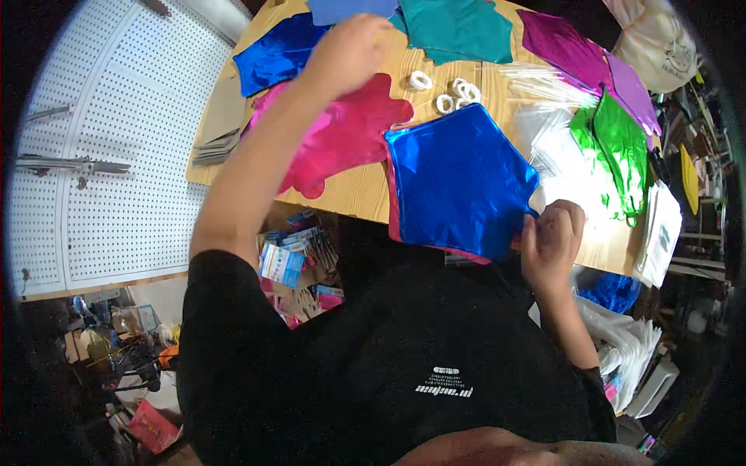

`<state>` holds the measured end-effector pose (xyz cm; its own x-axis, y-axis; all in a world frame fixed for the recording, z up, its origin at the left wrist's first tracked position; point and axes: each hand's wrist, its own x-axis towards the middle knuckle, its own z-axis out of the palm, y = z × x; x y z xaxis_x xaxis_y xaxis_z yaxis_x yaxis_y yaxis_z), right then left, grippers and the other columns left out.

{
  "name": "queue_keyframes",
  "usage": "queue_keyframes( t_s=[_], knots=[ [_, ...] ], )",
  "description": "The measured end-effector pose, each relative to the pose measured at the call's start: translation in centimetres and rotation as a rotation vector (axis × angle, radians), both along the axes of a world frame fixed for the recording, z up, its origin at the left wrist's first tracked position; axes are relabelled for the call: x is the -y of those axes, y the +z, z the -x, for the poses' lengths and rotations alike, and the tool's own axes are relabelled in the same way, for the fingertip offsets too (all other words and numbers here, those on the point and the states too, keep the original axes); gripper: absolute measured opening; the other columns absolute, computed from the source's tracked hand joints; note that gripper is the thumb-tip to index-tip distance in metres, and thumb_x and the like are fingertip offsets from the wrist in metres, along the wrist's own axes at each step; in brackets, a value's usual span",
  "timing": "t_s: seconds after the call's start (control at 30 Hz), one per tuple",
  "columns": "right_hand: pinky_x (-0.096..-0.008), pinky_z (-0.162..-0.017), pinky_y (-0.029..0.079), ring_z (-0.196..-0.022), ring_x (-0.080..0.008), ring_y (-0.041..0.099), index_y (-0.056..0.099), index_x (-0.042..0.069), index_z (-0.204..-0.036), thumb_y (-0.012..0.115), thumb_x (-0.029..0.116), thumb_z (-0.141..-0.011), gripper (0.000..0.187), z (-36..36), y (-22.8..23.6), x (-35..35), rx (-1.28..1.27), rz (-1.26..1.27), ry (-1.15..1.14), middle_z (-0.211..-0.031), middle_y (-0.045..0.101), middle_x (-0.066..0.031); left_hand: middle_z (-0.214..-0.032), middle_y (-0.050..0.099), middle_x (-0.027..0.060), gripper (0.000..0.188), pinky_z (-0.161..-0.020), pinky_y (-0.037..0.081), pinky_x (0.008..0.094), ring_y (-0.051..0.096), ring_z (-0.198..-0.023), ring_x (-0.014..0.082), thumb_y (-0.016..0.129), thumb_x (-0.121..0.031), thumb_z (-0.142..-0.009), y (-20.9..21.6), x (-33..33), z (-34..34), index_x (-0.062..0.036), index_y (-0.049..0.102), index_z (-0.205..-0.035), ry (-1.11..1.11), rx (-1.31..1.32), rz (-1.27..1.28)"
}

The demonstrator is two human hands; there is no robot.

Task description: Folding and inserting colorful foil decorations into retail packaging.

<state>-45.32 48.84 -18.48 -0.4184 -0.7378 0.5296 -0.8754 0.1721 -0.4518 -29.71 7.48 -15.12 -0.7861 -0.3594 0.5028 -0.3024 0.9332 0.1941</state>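
A flat, shiny blue foil balloon, star-shaped, lies at the table's near edge with pink foil showing from under its left and lower rim. My right hand is closed on its lower right corner, thumb against curled fingers. My left hand reaches to the far side of the table, over a light blue foil balloon; its fingers are blurred and partly hidden, so I cannot tell whether they grip it. Beneath my left forearm lies a pink foil balloon. A dark blue foil balloon is left of that hand.
White ribbon rolls sit mid-table, with teal foil balloons behind. Rightward lie white sticks, purple foil, green foil and clear plastic bags. A white pegboard stands left; packages lie below the table edge.
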Motion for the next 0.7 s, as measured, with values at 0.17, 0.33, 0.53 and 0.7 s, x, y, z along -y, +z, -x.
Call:
queue_keyframes(
  t_s=[0.17,0.33,0.53,0.7],
  knots=[
    [-0.0409,-0.082,0.047,-0.091,-0.034,0.057,0.057,0.002,-0.087,0.076,-0.005,-0.075,0.024,0.2,2.6,3.0,0.038,0.022,0.137,-0.095,0.056,-0.0164,-0.13,0.066,0.0214,0.04,-0.104,0.05,0.0464,0.063,-0.118,0.0403,0.071,-0.021,-0.091,-2.7,11.8,2.2,-0.0054,0.067,-0.128,0.039,0.08,0.237],
    [-0.0416,-0.082,0.049,-0.092,-0.0348,0.06,0.058,0.002,-0.092,0.079,-0.002,-0.075,0.027,0.8,4.9,8.1,0.032,-0.005,0.31,-0.098,0.06,-0.0158,-0.121,0.07,0.0232,0.036,-0.095,0.053,0.0508,0.067,-0.11,0.0399,0.066,-0.026,-0.094,-2.9,13.2,5.4,-0.0126,0.069,-0.128,0.107,0.442,0.092],
    [-0.0442,-0.085,0.05,-0.096,-0.0379,0.062,0.061,0.002,-0.095,0.08,0.005,-0.08,0.024,2.0,6.0,14.9,0.002,-0.077,0.456,-0.099,0.063,-0.0165,-0.114,0.073,0.0228,0.033,-0.092,0.055,0.0497,0.069,-0.106,0.0387,0.065,-0.027,-0.094,-3.0,14.1,4.7,-0.0142,0.072,-0.123,0.173,0.298,0.059],
    [-0.0466,-0.092,0.05,-0.106,-0.0405,0.063,0.066,0.003,-0.105,0.076,0.013,-0.086,0.024,4.5,3.6,24.1,-0.058,-0.045,0.49,-0.106,0.066,-0.0194,-0.088,0.076,0.0159,0.02,-0.081,0.057,0.0401,0.074,-0.085,0.0302,0.082,-0.02,-0.084,-0.5,11.6,4.0,-0.005,0.078,-0.096,0.192,-0.01,0.013]
  ],
)
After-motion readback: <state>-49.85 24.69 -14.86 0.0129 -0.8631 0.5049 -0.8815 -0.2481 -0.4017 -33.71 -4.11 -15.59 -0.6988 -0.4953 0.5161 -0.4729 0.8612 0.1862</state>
